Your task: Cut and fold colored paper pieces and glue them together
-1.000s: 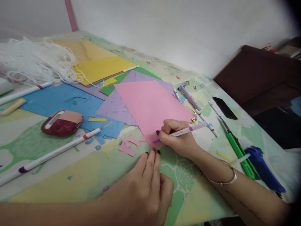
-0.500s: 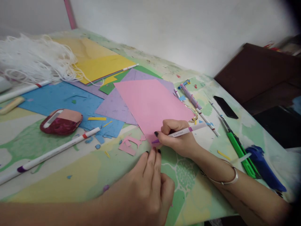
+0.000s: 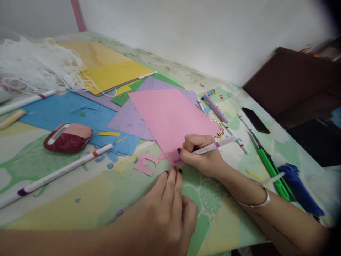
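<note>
My right hand [image 3: 201,156] pinches a white felt-tip marker [image 3: 210,147] with a purple band. Its purple tip rests at the near corner of a pink sheet of paper [image 3: 173,119]. Flat on the table, my left hand [image 3: 166,209] has its fingers stretched out, the fingertips touching that same corner. Pink paper scraps [image 3: 146,164] lie just left of the corner. Under the pink sheet is a purple sheet [image 3: 128,119]. A gold metal ring clasp [image 3: 220,128] sits at the pink sheet's right edge.
At left are a blue sheet [image 3: 61,110], an earbud case [image 3: 68,138], a long white marker [image 3: 66,167] and tangled white string [image 3: 39,67]. Yellow paper [image 3: 114,74] lies behind. On the right are a green box cutter [image 3: 273,174], a blue-handled tool [image 3: 302,190] and a black phone [image 3: 255,120].
The marker tip has shifted very slightly to the right along the corner of the pink sheet, with my right hand. My left hand stays in place.
</note>
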`<move>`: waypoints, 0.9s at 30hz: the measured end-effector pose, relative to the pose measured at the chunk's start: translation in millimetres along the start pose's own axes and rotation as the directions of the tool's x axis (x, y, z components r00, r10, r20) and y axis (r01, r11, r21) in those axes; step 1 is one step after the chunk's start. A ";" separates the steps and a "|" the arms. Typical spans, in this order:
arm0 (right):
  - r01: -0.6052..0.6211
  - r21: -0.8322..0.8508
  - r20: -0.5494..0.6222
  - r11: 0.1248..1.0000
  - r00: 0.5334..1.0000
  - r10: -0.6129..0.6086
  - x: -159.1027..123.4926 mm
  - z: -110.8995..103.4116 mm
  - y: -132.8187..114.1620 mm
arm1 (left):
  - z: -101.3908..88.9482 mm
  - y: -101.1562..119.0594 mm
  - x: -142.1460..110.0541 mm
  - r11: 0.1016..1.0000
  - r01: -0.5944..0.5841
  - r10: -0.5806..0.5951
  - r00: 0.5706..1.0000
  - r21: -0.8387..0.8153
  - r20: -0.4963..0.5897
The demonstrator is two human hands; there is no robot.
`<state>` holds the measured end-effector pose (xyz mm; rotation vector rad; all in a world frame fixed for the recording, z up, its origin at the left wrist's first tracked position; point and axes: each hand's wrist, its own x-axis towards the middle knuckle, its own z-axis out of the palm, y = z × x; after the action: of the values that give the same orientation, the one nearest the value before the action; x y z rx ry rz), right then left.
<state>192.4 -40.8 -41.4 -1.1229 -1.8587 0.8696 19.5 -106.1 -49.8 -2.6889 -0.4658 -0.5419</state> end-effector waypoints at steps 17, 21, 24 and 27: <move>-0.035 0.045 -0.019 0.998 0.999 0.036 -1.1 0.7 1.7 | -0.3 0.1 -1.9 1.000 0.004 -0.004 0.999 0.006 -0.035; -0.046 0.050 -0.027 0.998 0.999 0.047 -1.5 0.3 1.1 | -2.0 0.8 -2.1 1.000 0.007 -0.007 0.999 0.002 -0.032; -0.050 0.048 -0.037 0.998 0.998 0.051 -1.4 0.3 -0.1 | -0.7 1.0 -1.9 1.000 0.025 -0.026 1.000 -0.009 -0.014; -0.046 0.030 -0.037 0.999 0.998 0.047 -0.9 0.5 -0.9 | 0.9 0.6 -1.7 1.000 0.020 -0.020 1.000 -0.014 -0.016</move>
<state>191.8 -42.1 -41.0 -1.1605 -1.7905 0.8933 18.5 -106.7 -51.5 -2.6930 -0.4873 -0.5742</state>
